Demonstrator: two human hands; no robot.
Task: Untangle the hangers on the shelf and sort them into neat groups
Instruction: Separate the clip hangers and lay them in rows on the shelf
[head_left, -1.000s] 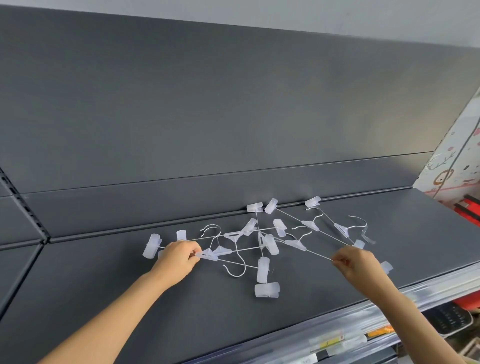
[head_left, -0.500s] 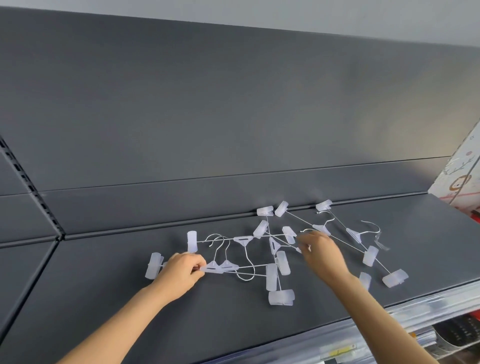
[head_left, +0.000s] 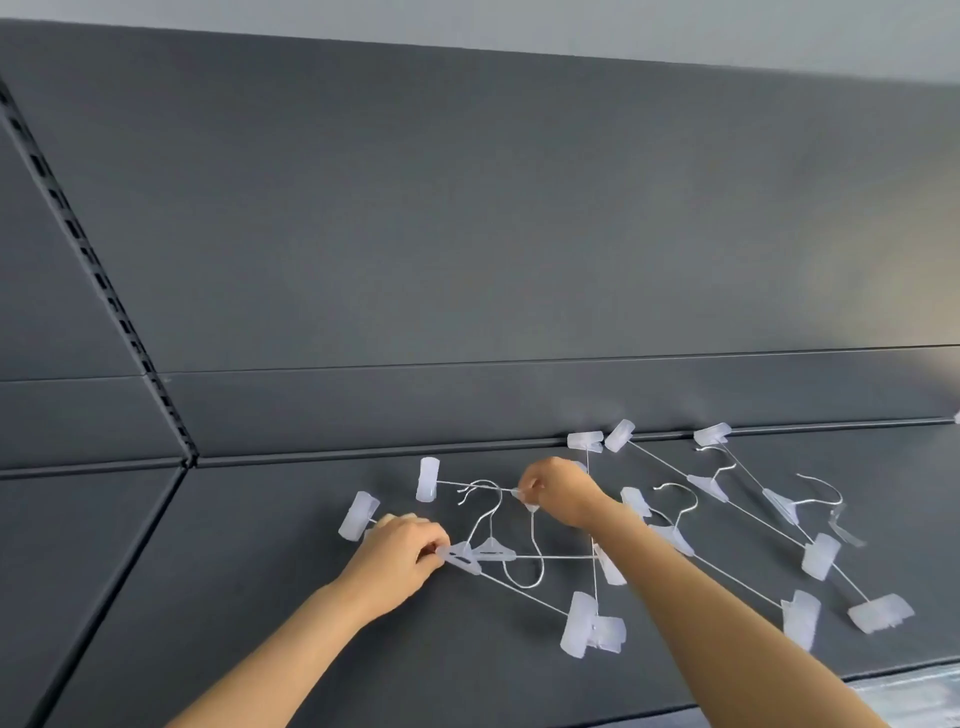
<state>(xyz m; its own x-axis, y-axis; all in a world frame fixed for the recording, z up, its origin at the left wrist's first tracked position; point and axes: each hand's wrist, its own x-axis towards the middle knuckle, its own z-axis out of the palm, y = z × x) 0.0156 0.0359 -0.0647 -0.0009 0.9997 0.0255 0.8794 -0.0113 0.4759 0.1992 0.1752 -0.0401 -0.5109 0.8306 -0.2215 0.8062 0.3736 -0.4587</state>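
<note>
Several thin wire clip hangers with translucent white plastic clips lie tangled on the dark grey shelf (head_left: 260, 649). My left hand (head_left: 397, 556) pinches the white centre piece of a hanger (head_left: 467, 555) at the left of the pile. My right hand (head_left: 558, 491) reaches across the tangle and pinches the centre piece of another hanger (head_left: 524, 496), whose bar runs left to a clip (head_left: 427, 479). More hangers (head_left: 779, 506) spread out to the right, apart from both hands. A pair of clips (head_left: 592, 631) lies at the front.
The shelf's grey back panel (head_left: 467, 234) rises behind the pile, with a slotted upright (head_left: 104, 291) at the left. The shelf's front edge with a clear price strip (head_left: 914, 696) shows at the lower right.
My right hand let go of a hanger at the right and moved left across the pile to pinch a hanger near the middle. My left hand kept its grip. The view shifted left.
</note>
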